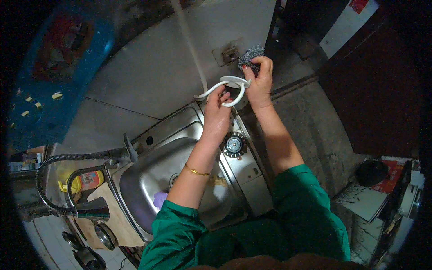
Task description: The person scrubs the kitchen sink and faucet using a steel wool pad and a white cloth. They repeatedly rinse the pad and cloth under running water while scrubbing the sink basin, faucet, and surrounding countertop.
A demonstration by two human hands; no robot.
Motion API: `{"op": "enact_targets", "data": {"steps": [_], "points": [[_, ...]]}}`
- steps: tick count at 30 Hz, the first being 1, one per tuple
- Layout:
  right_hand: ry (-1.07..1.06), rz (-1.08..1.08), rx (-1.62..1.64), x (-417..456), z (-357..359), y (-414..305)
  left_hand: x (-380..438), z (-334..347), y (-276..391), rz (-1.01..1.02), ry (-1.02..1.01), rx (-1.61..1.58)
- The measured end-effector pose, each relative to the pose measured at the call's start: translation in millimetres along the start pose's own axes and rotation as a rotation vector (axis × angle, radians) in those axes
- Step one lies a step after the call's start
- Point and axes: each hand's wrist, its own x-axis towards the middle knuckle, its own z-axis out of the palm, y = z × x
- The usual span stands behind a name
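My left hand (217, 111) has its fingers curled around a white curved holder (239, 96) with a flat round base. It is above the back corner of a stainless-steel sink (158, 148). My right hand (261, 79) pinches a grey steel-wool scourer (251, 55) between thumb and fingers. The scourer is beside a rusty, stained patch (230, 54) on the wall, though contact cannot be made out. One end of the white holder's base comes close to my right thumb. A purple item (160, 199) lies in the basin, partly hidden by my left forearm.
A black pull-out faucet (91, 212) with a ribbed hose (50, 162) arches at the left. Beside it are a yellow bottle (84, 180) and a cutting board (118, 216). A round black fitting (234, 145) sits on the sink's right ledge. A blue panel (77, 87) rises at upper left.
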Motion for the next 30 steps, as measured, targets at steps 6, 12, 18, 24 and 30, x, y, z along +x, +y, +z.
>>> {"op": "enact_targets", "data": {"steps": [6, 12, 18, 24, 30], "points": [[-0.058, 0.048, -0.002, -32, 18, -1, 11, 9, 4, -0.060, 0.001, -0.509], [-0.117, 0.032, -0.050, -23, 9, -3, 13, 1, 19, -0.294, -0.002, -1.120], [-0.129, -0.109, -0.135, 2, -4, -5, 25, 5, 8, -0.338, -0.046, -0.966], [-0.133, -0.261, -0.196, 28, -9, -25, 22, 3, -9, -0.334, -0.118, -0.890], [-0.175, -0.225, -0.185, 16, -2, -17, 0, 9, -5, -0.277, -0.216, -0.730]]}}
